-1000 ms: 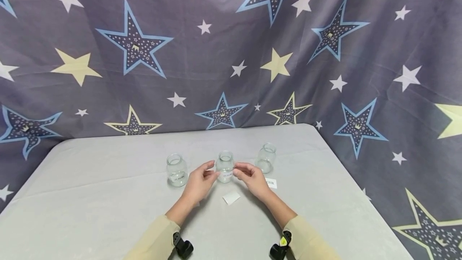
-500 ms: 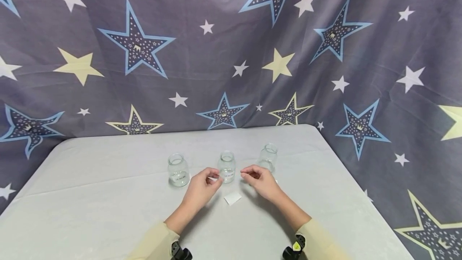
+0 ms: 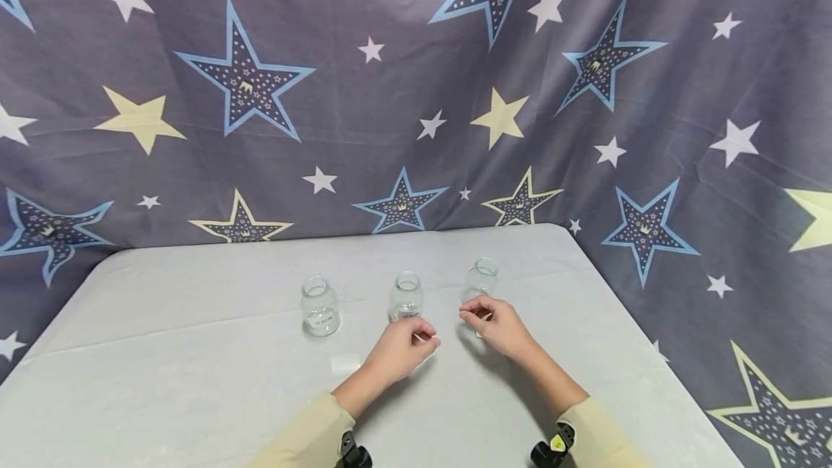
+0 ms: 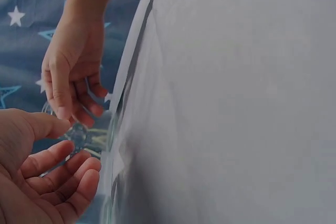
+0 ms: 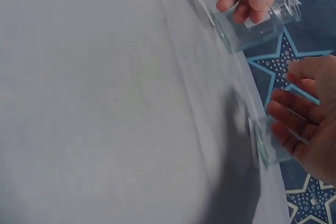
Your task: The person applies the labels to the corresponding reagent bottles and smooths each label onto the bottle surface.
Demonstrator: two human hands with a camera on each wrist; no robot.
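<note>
Three clear glass jars stand in a row: a left jar, a middle jar and a right jar. Small printed white labels show low on the left and middle ones. My left hand hovers in front of the middle jar, partly covering its label, fingers loosely bent with nothing between them. Before the right jar is my right hand, also holding nothing; in the right wrist view its thumb and fingers are apart. A white card peeks out beneath it, mostly hidden.
A blank-looking white slip lies left of my left wrist. Another white slip is mostly covered by my left hand. The light cloth-covered table meets a grey star-patterned curtain at the back and right.
My hands have come away from the middle jar. The left moved right and nearer me, over the front slip, uncovering another slip. The right moved right, to the right jar.
</note>
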